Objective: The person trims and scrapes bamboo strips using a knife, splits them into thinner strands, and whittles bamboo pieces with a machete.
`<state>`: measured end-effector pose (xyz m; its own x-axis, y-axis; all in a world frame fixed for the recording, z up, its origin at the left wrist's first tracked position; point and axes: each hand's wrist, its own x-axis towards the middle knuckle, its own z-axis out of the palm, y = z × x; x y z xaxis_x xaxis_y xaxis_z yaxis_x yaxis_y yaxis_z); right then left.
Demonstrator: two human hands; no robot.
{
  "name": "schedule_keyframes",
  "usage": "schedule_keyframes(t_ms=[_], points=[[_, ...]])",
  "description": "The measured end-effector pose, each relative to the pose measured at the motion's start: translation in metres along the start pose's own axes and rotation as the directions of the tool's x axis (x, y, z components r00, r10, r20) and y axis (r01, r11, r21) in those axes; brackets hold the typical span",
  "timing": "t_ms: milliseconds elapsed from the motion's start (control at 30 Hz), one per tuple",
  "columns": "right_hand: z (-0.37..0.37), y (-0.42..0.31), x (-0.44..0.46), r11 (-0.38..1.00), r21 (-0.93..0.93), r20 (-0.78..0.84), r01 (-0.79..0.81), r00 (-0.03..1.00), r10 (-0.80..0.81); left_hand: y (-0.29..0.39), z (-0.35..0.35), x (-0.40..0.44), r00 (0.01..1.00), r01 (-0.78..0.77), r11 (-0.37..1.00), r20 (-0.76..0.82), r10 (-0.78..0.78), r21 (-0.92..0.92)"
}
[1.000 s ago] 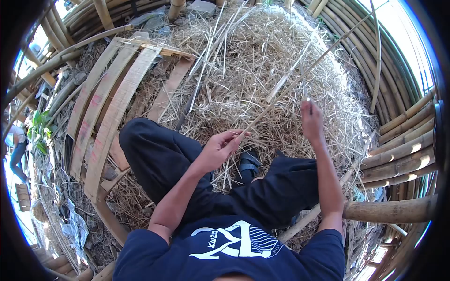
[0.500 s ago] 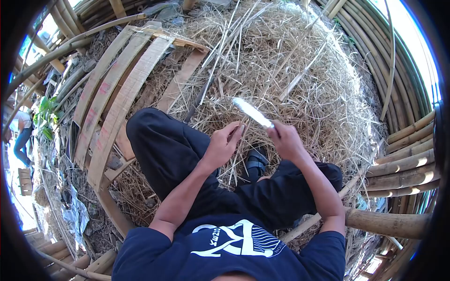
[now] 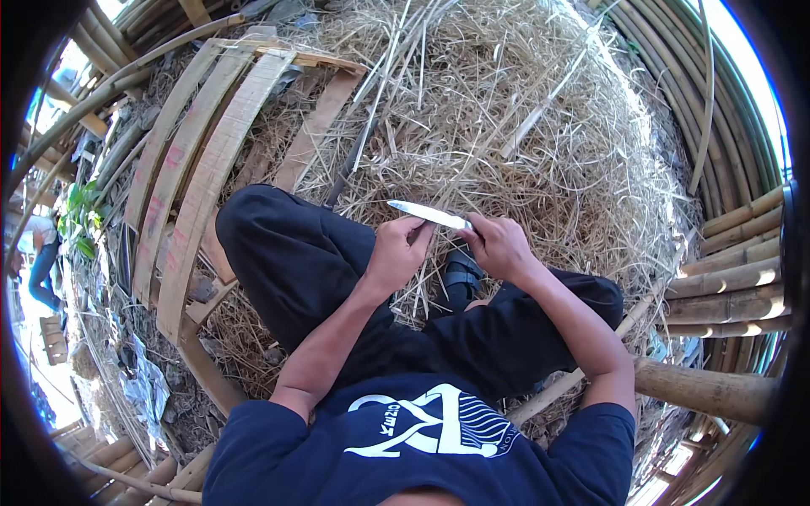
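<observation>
My right hand (image 3: 504, 247) is closed round the handle of a knife (image 3: 429, 212). Its bright blade points left, lying across the top of my left hand (image 3: 396, 255) by the thumb and fingertips. The left fingers are pinched together; whatever thin piece they may hold does not show clearly. Both hands are above my lap, close together, between my bent knees. Beneath them lies a thick spread of pale straw-like shavings (image 3: 540, 169), with a dark sandal (image 3: 461, 274) on my foot just below the blade.
A slatted wooden pallet (image 3: 211, 181) stands at my left knee. Long thin strips (image 3: 384, 101) lie on the shavings ahead. Stacked bamboo poles (image 3: 734, 304) line the right side, and one thick pole (image 3: 704, 390) reaches my right elbow. Another person (image 3: 42, 261) is at the far left.
The knife has come down and left, turning from a raised slant to nearly level, so its blade now crosses over my left fingers. My right hand has moved slightly left, closer to the left.
</observation>
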<state>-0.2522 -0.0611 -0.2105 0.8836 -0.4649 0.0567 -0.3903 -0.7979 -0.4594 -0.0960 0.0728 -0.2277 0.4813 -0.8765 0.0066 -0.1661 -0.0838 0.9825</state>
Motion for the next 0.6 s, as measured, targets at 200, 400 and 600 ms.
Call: schedule_keyframes(t_ms=[200,400,600], points=[[-0.005,0.011,0.0,0.996,-0.085,-0.056,0.031,0.998,-0.036,-0.002,0.003,0.001,0.995,0.08,0.997,0.065,-0.079,-0.02],[-0.015,0.021,0.005,0.982,-0.187,-0.109,-0.008,0.994,-0.013,0.007,0.003,0.006,0.993,0.099,0.99,0.081,-0.091,-0.102],[-0.143,0.12,0.001,0.595,0.241,-0.539,-0.767,0.404,0.739,-0.002,-0.022,-0.03,0.993,0.07,0.985,0.104,-0.053,-0.161]])
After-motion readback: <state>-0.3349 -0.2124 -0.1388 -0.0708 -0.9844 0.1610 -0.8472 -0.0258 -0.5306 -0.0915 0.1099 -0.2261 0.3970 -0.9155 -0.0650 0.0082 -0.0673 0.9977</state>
